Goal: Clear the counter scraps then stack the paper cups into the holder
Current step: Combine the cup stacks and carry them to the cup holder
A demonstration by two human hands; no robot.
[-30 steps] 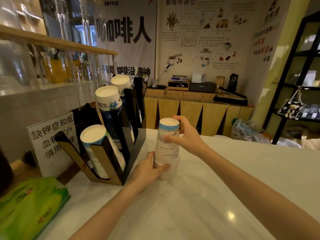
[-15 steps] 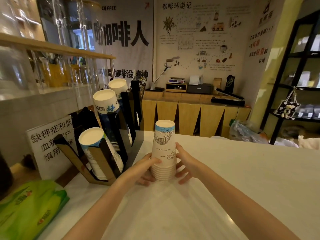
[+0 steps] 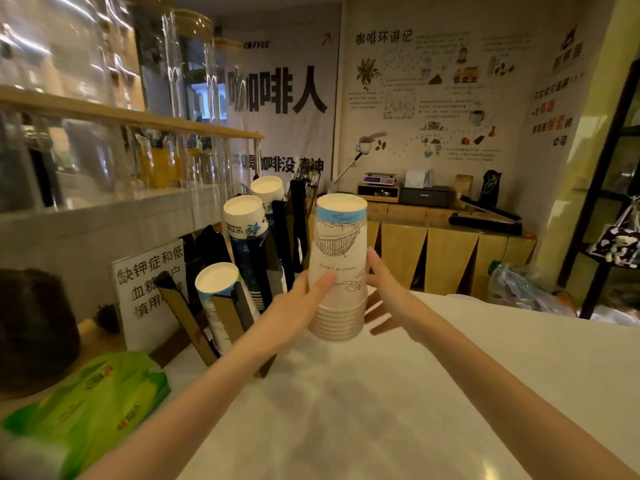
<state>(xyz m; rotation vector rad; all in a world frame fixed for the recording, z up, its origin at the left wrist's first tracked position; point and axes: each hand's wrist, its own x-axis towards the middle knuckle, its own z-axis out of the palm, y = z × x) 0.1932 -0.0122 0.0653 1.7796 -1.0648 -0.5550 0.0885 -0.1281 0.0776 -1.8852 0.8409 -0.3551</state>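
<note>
A stack of several upside-down white paper cups (image 3: 339, 258) with a blue band and line drawings hangs in the air above the white counter (image 3: 398, 410). My left hand (image 3: 298, 306) grips its left side, thumb across the front. My right hand (image 3: 384, 292) touches its right side with the fingers spread. Left of the stack stands the black and brown cup holder (image 3: 242, 317). Its slots hold three slanted cup stacks: a near one (image 3: 218, 289), a middle one (image 3: 244, 220) and a far one (image 3: 268, 190).
A white sign with black characters (image 3: 149, 289) leans behind the holder. A green packet (image 3: 86, 410) lies at the counter's near left. A dark round object (image 3: 34, 330) sits at far left. Glass jars line a wooden shelf (image 3: 131, 116) above.
The cup stack has come up off the counter and closer to the holder. My right hand went from the stack's top to its lower right side; both hands rose with it.
</note>
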